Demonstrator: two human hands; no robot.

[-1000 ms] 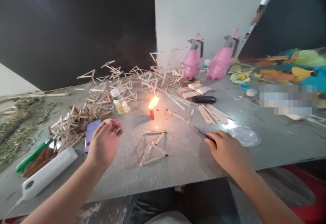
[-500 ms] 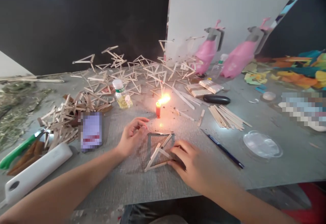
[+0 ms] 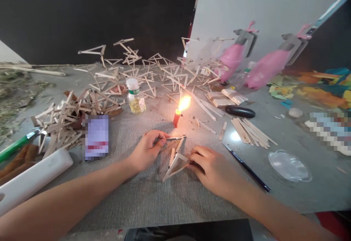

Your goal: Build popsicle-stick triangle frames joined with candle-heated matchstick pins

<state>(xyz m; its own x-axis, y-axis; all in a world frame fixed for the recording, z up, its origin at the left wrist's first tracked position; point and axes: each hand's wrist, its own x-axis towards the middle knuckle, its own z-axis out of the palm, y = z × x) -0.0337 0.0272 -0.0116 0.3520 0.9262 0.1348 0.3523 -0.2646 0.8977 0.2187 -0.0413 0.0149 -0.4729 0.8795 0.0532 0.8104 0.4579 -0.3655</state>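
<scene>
A small frame of joined wooden sticks [image 3: 172,168] is between my hands on the grey table. My left hand [image 3: 150,147] pinches the left end of its far stick. On the other side, my right hand [image 3: 210,164] has its thumb and fingers closed on the frame's right corner. Just beyond the frame stands a red candle [image 3: 177,118] with a tall flame leaning right. To the right of my right hand lies a dark blue pen-like tool [image 3: 246,168].
Joined sticks [image 3: 153,72] spread across the back. A small bottle [image 3: 136,96] stands left of the candle. Loose sticks [image 3: 253,133], a clear lid [image 3: 289,165] and pink spray bottles [image 3: 270,63] are right. A stick pile [image 3: 82,113], purple packet [image 3: 96,136] and white bar [image 3: 35,180] are left.
My left hand has closed on the far stick's end, where its fingers were apart from it. The frame is turned and tilted a little in my right hand. The camera view has shifted.
</scene>
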